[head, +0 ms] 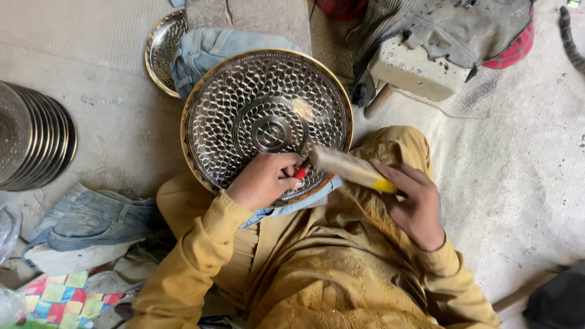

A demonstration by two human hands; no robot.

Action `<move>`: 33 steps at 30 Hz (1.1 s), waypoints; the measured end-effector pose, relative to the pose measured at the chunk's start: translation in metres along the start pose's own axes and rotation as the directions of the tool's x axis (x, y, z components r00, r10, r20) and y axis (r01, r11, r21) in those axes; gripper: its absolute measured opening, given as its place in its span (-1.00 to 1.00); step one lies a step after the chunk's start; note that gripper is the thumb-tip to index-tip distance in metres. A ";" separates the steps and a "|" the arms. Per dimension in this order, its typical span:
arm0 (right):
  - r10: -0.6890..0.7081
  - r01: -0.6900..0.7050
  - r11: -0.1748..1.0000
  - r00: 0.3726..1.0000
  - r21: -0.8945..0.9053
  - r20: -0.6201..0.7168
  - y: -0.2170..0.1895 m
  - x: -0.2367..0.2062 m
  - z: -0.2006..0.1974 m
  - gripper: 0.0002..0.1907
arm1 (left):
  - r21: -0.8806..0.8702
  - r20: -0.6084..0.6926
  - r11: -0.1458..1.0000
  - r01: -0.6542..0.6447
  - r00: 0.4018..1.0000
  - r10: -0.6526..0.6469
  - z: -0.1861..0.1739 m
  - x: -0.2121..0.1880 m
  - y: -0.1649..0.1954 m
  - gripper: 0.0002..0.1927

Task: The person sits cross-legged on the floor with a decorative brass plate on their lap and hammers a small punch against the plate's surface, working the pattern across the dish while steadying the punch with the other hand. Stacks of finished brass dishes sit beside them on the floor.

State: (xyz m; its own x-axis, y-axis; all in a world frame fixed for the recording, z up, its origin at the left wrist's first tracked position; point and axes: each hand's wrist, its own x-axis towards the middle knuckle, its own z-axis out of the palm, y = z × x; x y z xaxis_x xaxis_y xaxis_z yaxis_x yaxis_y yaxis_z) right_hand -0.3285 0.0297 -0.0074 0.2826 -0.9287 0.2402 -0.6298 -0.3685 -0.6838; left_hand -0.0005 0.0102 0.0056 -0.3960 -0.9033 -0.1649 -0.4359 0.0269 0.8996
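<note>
At frame centre we see the patterned metal tray [268, 122], where our left hand [262, 181] pinches a red-tipped punch [300, 173] and our right hand [414, 204] grips the wooden mallet [350, 169]. A skewed blow could strike our fingers or mar the pattern.

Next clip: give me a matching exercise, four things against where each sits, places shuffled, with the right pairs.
Things:
1. patterned metal plate
2. stack of plates
3. wooden mallet
4. red-tipped tool

Places:
A. in the right hand
B. far left on the floor
C. pinched in the left hand
D. on denim cloth before the person

Pairs: 1-D, 2-B, 3-A, 4-C
</note>
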 end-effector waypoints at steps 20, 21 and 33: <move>0.212 -0.340 0.782 0.933 0.523 0.290 -0.013 -0.028 0.006 -0.50 | -0.144 0.062 0.988 0.053 0.997 -0.044 0.000 0.000 0.004 -0.53; 0.194 -0.330 0.809 0.931 0.487 0.308 -0.013 -0.023 0.007 -0.51 | -0.096 0.057 0.994 0.045 0.998 -0.040 0.000 0.001 0.004 -0.53; 0.249 -0.346 0.929 0.845 0.129 0.474 -0.012 -0.008 -0.002 -0.58 | 0.029 0.015 0.989 -0.148 0.989 0.148 0.001 0.008 -0.012 -0.54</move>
State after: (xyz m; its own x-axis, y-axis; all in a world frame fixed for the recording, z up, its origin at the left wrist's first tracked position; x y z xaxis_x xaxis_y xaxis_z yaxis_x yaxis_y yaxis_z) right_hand -0.3250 0.0409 0.0003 0.4247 -0.8564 -0.2937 -0.5900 -0.0158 -0.8072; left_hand 0.0009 0.0031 -0.0069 -0.4686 -0.8827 -0.0362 -0.3953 0.1728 0.9021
